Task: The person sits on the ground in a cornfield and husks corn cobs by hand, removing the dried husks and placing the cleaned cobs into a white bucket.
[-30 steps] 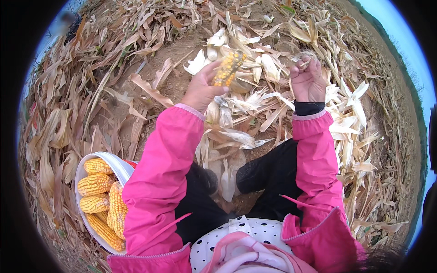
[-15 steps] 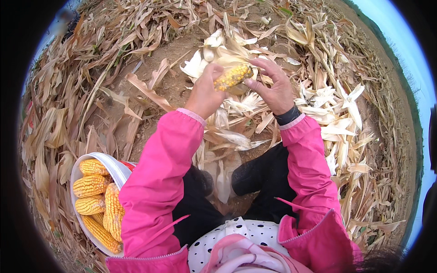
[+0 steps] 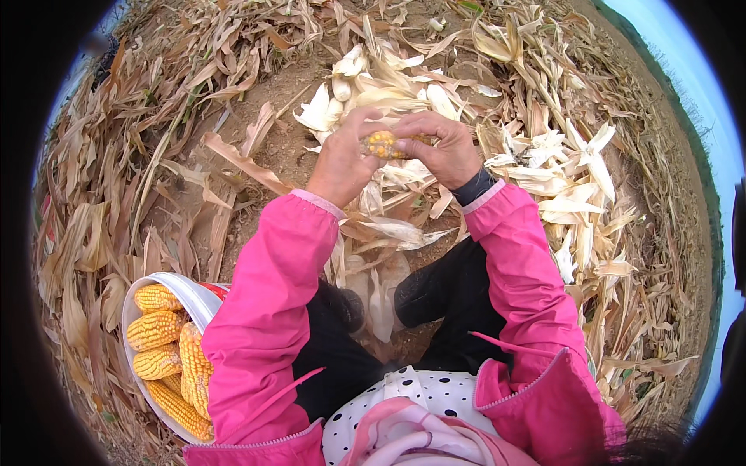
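Note:
Between both hands, over the pile of husks, I hold a small yellow corn cob (image 3: 382, 145) with greyish, damaged patches. My left hand (image 3: 344, 161) grips its left end, fingers curled behind it. My right hand (image 3: 440, 145) wraps over the right end, thumb pressed against the kernels, so much of the cob is hidden. Pale peeled husks (image 3: 388, 99) lie just beyond my hands. At my lower left, a white bucket (image 3: 194, 297) holds several husked yellow cobs (image 3: 154, 330), partly covered by my left sleeve.
Dry corn leaves and stalks (image 3: 93, 225) cover the ground on the left. More pale husks (image 3: 571, 206) are heaped on the right. Brown soil (image 3: 272, 92) shows beyond my left hand. My dark-clad legs (image 3: 447, 299) are bent below my arms.
My right hand has moved left and closed over the cob's right end, covering kernels that showed before. Both hands have shifted slightly left with the cob.

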`<action>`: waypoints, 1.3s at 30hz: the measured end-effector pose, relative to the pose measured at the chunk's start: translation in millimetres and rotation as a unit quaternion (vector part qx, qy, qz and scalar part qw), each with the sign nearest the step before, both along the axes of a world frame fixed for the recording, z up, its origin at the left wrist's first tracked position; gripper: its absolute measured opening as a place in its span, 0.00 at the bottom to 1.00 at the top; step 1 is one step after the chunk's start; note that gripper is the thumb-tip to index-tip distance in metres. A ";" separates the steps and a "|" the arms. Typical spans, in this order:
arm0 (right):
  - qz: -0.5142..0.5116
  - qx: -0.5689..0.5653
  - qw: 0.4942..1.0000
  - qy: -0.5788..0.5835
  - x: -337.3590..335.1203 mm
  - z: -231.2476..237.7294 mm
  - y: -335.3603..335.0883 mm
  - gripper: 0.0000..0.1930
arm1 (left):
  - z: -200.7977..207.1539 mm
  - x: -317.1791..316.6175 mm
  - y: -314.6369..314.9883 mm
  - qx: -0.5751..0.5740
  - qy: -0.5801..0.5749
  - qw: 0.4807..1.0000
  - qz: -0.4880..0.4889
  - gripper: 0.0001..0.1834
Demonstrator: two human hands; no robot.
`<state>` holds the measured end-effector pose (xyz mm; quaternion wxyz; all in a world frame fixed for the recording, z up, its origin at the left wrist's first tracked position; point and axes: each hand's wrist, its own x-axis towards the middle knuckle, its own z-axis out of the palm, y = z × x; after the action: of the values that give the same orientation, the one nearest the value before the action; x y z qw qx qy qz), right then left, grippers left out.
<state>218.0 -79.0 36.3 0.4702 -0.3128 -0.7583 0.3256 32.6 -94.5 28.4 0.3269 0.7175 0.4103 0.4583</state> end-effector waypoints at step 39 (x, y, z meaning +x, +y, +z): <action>-0.134 0.321 0.931 -0.109 -12.2 19.7 -6.0 0.14 | 8.8 -22.3 10.0 -0.173 -0.180 0.968 -0.011 0.22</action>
<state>205.8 -85.0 56.0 0.4991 -0.2777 -0.8200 -0.0373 10.4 -84.4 37.2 0.5198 0.5600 0.4099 0.4982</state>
